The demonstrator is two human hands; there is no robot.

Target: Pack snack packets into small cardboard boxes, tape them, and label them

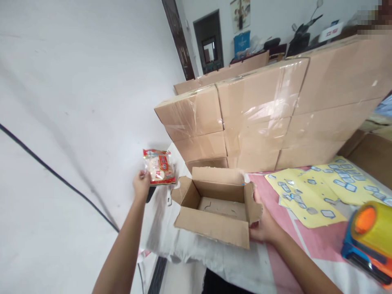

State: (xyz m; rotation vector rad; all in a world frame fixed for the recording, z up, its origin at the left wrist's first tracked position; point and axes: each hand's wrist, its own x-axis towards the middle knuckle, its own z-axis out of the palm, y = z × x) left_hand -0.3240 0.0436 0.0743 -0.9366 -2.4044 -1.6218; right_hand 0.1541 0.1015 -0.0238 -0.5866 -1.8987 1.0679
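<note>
My left hand (141,184) is closed on the lower left corner of a red and clear plastic snack packet (159,166), held up near the white wall. Pale pieces show through the packet's window. To the right of it, a small cardboard box (211,224) stands on the table with its flaps spread and nothing inside. My right hand (263,223) grips this box at its right side, by the right flap. Some of the right hand's fingers are hidden behind the cardboard.
Taped cartons (257,114) form a stacked wall behind the box. Yellow sheets with blue-edged shapes (306,196) lie on the pink and white cloth (301,241). A tape dispenser with yellow tape (372,237) stands at right. A black cable (58,175) runs along the left wall.
</note>
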